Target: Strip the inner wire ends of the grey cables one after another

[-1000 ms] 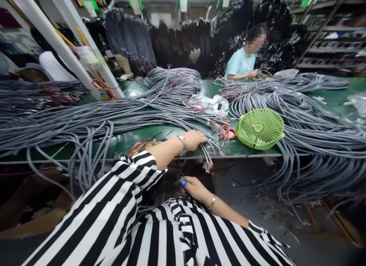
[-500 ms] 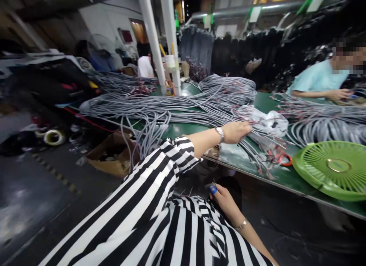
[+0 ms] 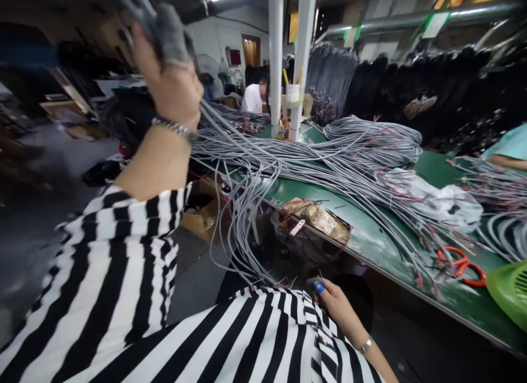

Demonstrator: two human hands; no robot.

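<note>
Two hands: left hand (image 3: 173, 89), 10 o'clock, closed round grey cables (image 3: 224, 124) that slope down to the pile (image 3: 296, 155), centre. Right hand (image 3: 335, 300), 5 o'clock: cannot tell if anything is gripped. Judged risk: tangled loops (image 3: 242, 224), 7 o'clock, dragged off the table (image 3: 362, 229) by held cables. Tag (image 3: 436, 25), 2 o'clock: no writing legible.

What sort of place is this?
Probably a cable workshop: gray cables lie heaped on a green table, orange scissors lie near wire ends, and a cable bundle hangs behind.
</note>
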